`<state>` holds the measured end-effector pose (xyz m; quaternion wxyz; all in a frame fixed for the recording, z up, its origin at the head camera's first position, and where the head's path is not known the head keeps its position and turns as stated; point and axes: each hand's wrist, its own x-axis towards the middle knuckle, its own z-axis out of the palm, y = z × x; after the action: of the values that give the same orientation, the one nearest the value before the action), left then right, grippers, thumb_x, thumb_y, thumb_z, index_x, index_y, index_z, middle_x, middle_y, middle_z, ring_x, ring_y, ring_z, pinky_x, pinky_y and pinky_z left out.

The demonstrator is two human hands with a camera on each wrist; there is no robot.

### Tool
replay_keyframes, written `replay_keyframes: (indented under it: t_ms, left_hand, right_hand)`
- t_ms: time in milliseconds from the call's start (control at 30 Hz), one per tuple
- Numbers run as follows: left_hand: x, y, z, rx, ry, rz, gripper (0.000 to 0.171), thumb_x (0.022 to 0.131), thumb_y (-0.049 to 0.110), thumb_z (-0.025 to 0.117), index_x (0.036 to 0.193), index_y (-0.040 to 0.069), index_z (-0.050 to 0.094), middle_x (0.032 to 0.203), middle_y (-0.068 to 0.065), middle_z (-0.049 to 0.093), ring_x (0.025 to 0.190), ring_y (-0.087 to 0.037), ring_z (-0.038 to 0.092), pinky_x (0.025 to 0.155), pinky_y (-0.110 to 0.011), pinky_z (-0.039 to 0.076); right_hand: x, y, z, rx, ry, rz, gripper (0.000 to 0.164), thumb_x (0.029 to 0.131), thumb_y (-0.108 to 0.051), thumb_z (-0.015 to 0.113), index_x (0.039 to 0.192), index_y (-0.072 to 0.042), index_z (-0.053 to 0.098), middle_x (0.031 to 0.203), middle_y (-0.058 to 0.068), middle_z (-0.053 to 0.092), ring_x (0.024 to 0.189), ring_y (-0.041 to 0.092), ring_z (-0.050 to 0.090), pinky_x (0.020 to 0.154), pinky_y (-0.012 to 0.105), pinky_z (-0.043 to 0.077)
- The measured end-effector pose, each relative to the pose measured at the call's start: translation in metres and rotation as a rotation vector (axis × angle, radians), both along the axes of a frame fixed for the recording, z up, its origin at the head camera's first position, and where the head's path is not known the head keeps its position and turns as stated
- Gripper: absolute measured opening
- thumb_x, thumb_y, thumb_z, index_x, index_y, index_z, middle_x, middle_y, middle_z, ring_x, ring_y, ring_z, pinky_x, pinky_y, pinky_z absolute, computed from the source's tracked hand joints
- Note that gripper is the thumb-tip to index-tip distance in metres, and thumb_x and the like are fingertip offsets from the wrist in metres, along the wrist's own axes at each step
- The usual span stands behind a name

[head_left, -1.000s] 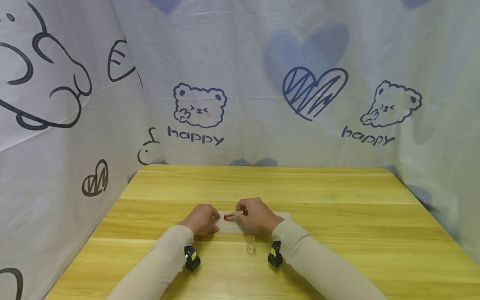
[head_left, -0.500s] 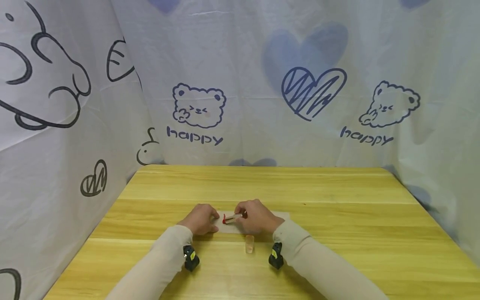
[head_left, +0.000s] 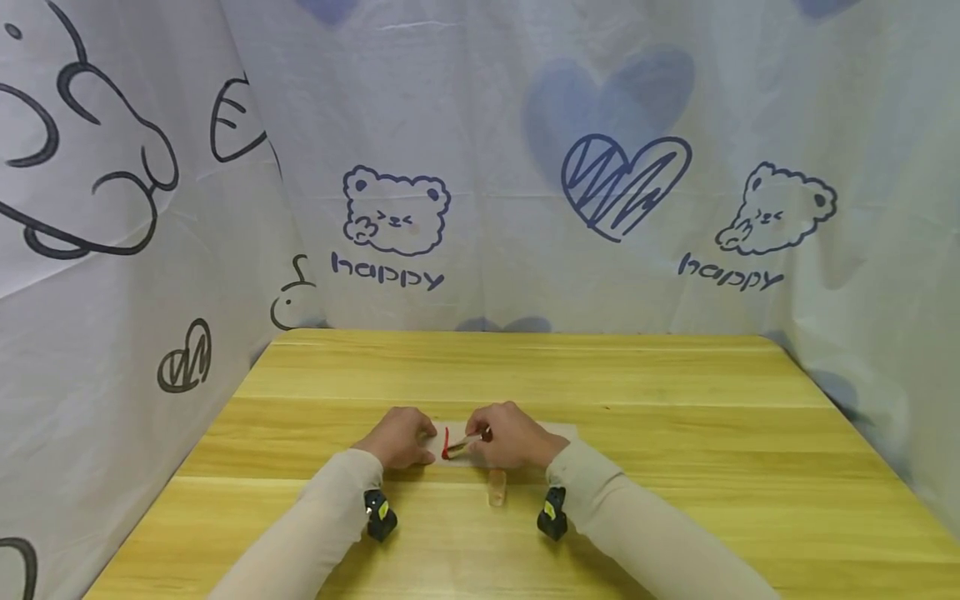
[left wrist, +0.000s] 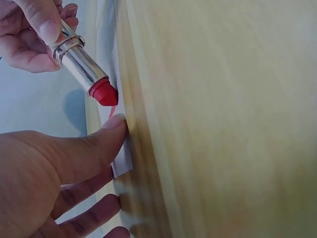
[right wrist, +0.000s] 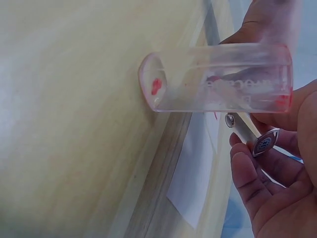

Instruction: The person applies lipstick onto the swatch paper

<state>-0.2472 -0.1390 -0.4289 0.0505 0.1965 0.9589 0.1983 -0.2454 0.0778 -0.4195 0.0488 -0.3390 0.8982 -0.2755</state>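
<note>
My right hand (head_left: 512, 436) pinches a lipstick (left wrist: 85, 68) by its metallic case between thumb and fingers. Its red tip touches a strip of white paper (head_left: 564, 430) lying on the table. A short red line (head_left: 447, 438) runs on the paper up from that tip. At the paper's left end my left hand (head_left: 393, 438) rests with its thumb and fingers extended, the thumb on the near edge in the left wrist view. A clear plastic cap (right wrist: 223, 79) with red smears inside stands on the table just in front of the paper, close to the right hand.
The wooden table (head_left: 660, 367) reaches back to a pale curtain (head_left: 495, 250) printed with bears and hearts. Another curtain (head_left: 195, 275) hangs along the left. Each wrist carries a small black camera (head_left: 381, 515).
The lipstick has moved toward the near edge of the paper, and the red line behind it has grown longer. The left hand and the cap stay nearly where they were.
</note>
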Motion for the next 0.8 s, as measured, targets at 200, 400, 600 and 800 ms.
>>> replay_keyframes:
  t_ms: [200,400,600,800]
  left_hand:
    - [0.000,0.000,0.000,0.008,-0.010,0.011,0.030,0.075,0.013,0.085,0.101,0.003,0.074,0.104,-0.009,0.069,0.105,-0.029,0.060,0.094,-0.042,0.046]
    - [-0.001,0.000,-0.001,0.011,-0.016,0.018,0.030,0.075,0.014,0.085,0.101,0.004,0.074,0.104,-0.008,0.070,0.105,-0.029,0.060,0.095,-0.042,0.046]
    - [-0.001,-0.001,-0.003,0.012,-0.020,0.018,0.030,0.075,0.014,0.085,0.101,0.004,0.074,0.104,-0.008,0.069,0.106,-0.029,0.060,0.095,-0.042,0.047]
    - [0.000,-0.001,-0.004,0.009,-0.024,0.021,0.031,0.075,0.015,0.085,0.102,0.004,0.074,0.105,-0.008,0.069,0.105,-0.028,0.060,0.095,-0.042,0.047]
  right_hand:
    - [0.001,-0.002,0.002,0.002,-0.015,-0.005,0.007,0.092,-0.015,0.066,0.097,-0.011,0.069,0.090,-0.001,0.068,0.077,0.007,0.060,0.070,0.025,0.051]
    - [0.000,0.001,-0.001,-0.013,-0.006,-0.017,0.005,0.091,-0.015,0.067,0.094,-0.011,0.069,0.084,-0.005,0.066,0.071,0.006,0.056,0.066,0.026,0.049]
    - [-0.001,0.005,-0.001,-0.056,-0.046,-0.055,0.006,0.091,-0.013,0.067,0.096,-0.010,0.067,0.084,-0.006,0.063,0.072,0.008,0.055,0.067,0.027,0.049]
    - [-0.003,0.011,-0.001,-0.131,-0.084,-0.090,0.008,0.094,-0.014,0.064,0.099,-0.010,0.068,0.082,-0.006,0.062,0.070,0.009,0.054,0.065,0.028,0.048]
